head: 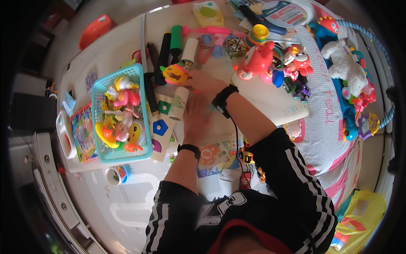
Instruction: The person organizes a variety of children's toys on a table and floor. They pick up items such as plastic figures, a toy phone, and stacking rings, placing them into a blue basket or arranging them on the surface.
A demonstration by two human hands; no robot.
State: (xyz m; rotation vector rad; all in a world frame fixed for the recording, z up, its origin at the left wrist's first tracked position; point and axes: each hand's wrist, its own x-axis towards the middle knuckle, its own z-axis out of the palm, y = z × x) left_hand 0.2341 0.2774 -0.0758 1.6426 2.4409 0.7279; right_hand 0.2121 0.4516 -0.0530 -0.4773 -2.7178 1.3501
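Observation:
My right hand (207,81) has its fingers closed on the near end of a yellow toy (175,74) with pink and green parts. My left hand (197,116), blurred, is spread palm down over the table, just right of a pale printed cardboard tube (178,103); I see nothing in it. Under and beside the tube lies a wooden shape-puzzle board (166,111) with a blue pentagon. Left of it stands a turquoise plastic basket (147,133) full of small toys. Beyond the yellow toy are a green roll (176,38), a white roll (190,50) and a black cylinder (164,52).
A red toy figure (258,60) and stacked yellow cups (257,33) stand at the right of the table. A white plush toy (344,68) lies on the sofa side. Books (84,135) lie left of the basket. A paper cup (117,175) is below the table edge.

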